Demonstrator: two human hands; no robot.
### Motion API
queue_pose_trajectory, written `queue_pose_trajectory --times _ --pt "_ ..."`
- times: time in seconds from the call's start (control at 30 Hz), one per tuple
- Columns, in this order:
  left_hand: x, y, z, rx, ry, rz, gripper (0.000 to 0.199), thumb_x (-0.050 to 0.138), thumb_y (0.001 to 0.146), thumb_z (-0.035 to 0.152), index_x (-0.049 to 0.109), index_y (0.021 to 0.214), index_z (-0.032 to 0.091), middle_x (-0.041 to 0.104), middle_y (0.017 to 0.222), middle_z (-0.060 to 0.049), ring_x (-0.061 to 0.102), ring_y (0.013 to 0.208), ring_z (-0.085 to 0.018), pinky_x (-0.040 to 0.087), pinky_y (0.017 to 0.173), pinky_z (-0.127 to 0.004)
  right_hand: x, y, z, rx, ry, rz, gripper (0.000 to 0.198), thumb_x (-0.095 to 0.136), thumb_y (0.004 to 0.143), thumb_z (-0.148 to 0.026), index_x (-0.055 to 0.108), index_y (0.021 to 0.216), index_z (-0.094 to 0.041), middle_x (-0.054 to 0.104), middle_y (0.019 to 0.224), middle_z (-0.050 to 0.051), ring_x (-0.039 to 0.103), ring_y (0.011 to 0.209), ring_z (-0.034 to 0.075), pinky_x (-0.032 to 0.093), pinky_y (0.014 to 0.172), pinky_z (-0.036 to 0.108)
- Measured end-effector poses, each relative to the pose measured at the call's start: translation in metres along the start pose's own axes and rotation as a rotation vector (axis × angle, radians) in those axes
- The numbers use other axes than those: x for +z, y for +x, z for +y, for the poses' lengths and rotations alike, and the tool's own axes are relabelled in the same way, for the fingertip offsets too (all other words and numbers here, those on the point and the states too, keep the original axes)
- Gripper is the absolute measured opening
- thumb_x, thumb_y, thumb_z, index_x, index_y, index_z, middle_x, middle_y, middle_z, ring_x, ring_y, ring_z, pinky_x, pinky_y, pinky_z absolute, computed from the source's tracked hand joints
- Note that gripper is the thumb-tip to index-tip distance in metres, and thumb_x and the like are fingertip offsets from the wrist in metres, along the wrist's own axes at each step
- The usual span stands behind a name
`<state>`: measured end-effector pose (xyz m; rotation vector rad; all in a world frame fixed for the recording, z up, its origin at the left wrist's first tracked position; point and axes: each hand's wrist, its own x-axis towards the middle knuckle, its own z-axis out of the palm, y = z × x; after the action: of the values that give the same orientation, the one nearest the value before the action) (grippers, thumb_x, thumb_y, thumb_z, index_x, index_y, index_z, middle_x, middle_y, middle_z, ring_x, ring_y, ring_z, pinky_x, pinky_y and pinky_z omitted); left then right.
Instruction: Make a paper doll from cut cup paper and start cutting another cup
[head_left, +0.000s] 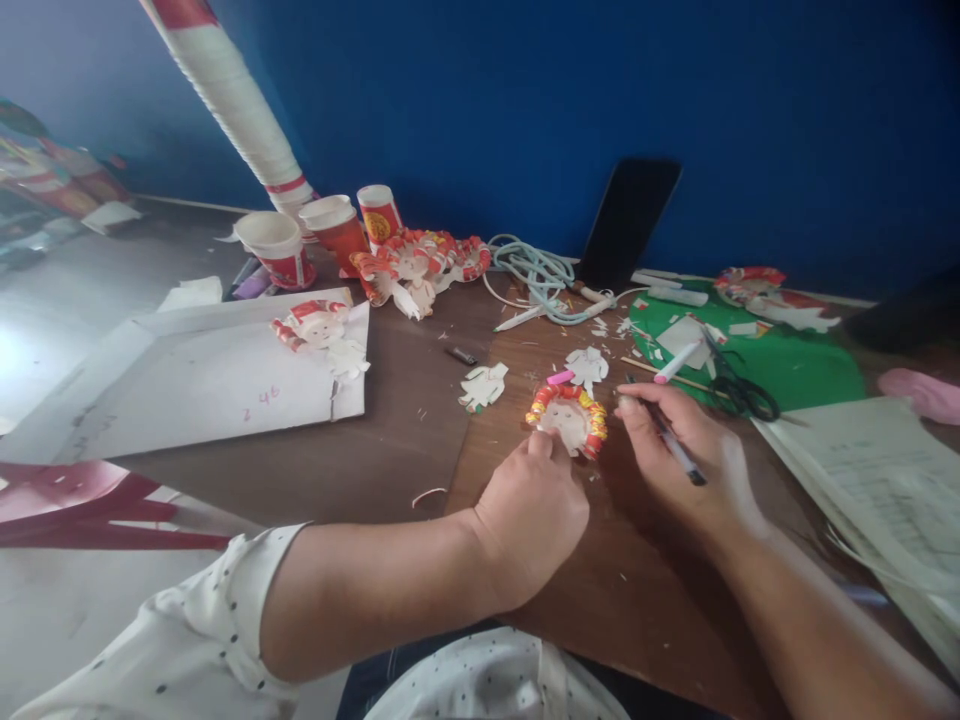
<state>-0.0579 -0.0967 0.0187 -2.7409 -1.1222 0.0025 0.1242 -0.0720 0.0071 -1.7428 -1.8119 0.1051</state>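
My left hand [534, 515] is closed at the lower edge of a round paper doll head [568, 420], its fingertips partly hidden. Curled red and yellow paper rings the drawn face like hair. Just right of it, my right hand [697, 465] has its fingers wrapped round a dark pen [679, 452], which slants across the palm. Behind the head lies a white paper doll body [587, 368] with a pink marker cap [560, 377] against it. Another body cutout [484, 386] rests to the left, near a black pen cap [461, 355].
Paper cups [274, 250] and finished-looking paper dolls [420, 265] stand at the back left. A phone [630, 220] leans on the blue wall beside a coiled cable [532, 265]. Scissors [750, 397] lie on a green disc [817, 365]. White board sheets [195, 385] are at left, papers [877, 480] at right.
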Motion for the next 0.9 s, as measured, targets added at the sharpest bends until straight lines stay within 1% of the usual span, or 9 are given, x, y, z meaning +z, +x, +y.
queue_pose_trajectory --times 0.07,0.17,0.4,0.47,0.53,0.63,0.7,0.8,0.9 --pt "-0.0008 0.0003 -0.0002 0.011 -0.001 -0.007 0.025 0.053 0.086 0.019 0.072 0.098 0.009 0.065 0.108 -0.019 0.059 0.092 -0.023 0.047 0.068 -0.029 0.0013 -0.0001 0.0002 0.016 -0.019 -0.066 0.03 0.052 0.09 -0.046 0.066 0.108 -0.024 0.073 0.091 0.005 0.07 0.074 0.02 0.049 0.061 0.029" --pt "-0.0013 0.0005 -0.0001 0.012 0.008 -0.017 0.026 0.052 0.086 0.02 0.072 0.1 0.01 0.064 0.11 -0.019 0.058 0.093 -0.023 0.046 0.068 -0.029 0.0037 0.0002 -0.0007 0.011 -0.04 -0.116 0.034 0.054 0.088 -0.05 0.066 0.108 -0.025 0.074 0.085 0.004 0.069 0.07 0.021 0.047 0.056 0.029" --pt "0.0007 0.0002 0.0012 0.004 0.032 0.019 0.027 0.051 0.086 0.018 0.072 0.101 0.009 0.064 0.111 -0.019 0.058 0.092 -0.024 0.045 0.068 -0.029 0.0075 0.0008 -0.0027 0.013 -0.014 -0.146 0.037 0.055 0.087 -0.053 0.064 0.109 -0.025 0.074 0.084 0.003 0.07 0.07 0.021 0.047 0.056 0.028" --pt "0.0008 0.0001 0.0012 0.002 0.034 0.026 0.027 0.052 0.086 0.018 0.072 0.101 0.009 0.064 0.11 -0.019 0.058 0.092 -0.024 0.045 0.068 -0.029 0.0075 0.0005 -0.0032 0.025 0.013 -0.132 0.036 0.055 0.088 -0.051 0.063 0.111 -0.024 0.073 0.088 0.004 0.07 0.073 0.021 0.049 0.06 0.029" --pt "0.0003 0.0001 0.001 0.005 0.033 0.02 0.027 0.053 0.085 0.018 0.072 0.102 0.008 0.065 0.109 -0.019 0.058 0.091 -0.024 0.046 0.068 -0.029 0.0069 0.0003 -0.004 0.043 0.051 -0.076 0.036 0.056 0.088 -0.048 0.062 0.113 -0.024 0.072 0.09 0.004 0.069 0.076 0.02 0.051 0.064 0.03" --pt "-0.0006 0.0001 0.0006 0.007 0.033 0.012 0.027 0.052 0.085 0.018 0.071 0.102 0.008 0.065 0.108 -0.019 0.058 0.09 -0.022 0.046 0.068 -0.029 0.0055 0.0 -0.0053 0.039 0.088 0.034 0.036 0.056 0.088 -0.042 0.06 0.118 -0.022 0.07 0.092 0.005 0.067 0.074 0.018 0.052 0.07 0.031" --pt "-0.0007 0.0001 0.0005 0.006 0.034 0.018 0.027 0.052 0.086 0.018 0.071 0.102 0.008 0.065 0.109 -0.02 0.059 0.091 -0.022 0.046 0.069 -0.029 0.0051 0.0001 -0.0056 0.025 0.106 0.072 0.037 0.056 0.088 -0.04 0.059 0.12 -0.021 0.07 0.093 0.006 0.065 0.071 0.017 0.052 0.072 0.031" --pt "-0.0002 -0.0001 0.0007 0.011 0.03 0.016 0.028 0.053 0.085 0.018 0.071 0.102 0.008 0.065 0.111 -0.02 0.059 0.092 -0.023 0.047 0.07 -0.029 0.0059 0.0005 -0.0048 0.039 0.125 0.049 0.043 0.06 0.086 -0.043 0.056 0.122 -0.02 0.07 0.095 0.007 0.066 0.07 0.018 0.052 0.07 0.032" --pt "0.0005 -0.0005 0.0015 0.003 0.035 0.034 0.028 0.053 0.084 0.018 0.072 0.102 0.008 0.065 0.111 -0.02 0.059 0.092 -0.024 0.047 0.07 -0.029 0.0076 0.0015 -0.0047 0.067 0.101 -0.051 0.052 0.064 0.081 -0.049 0.053 0.124 -0.021 0.071 0.1 0.008 0.068 0.075 0.022 0.051 0.067 0.033"
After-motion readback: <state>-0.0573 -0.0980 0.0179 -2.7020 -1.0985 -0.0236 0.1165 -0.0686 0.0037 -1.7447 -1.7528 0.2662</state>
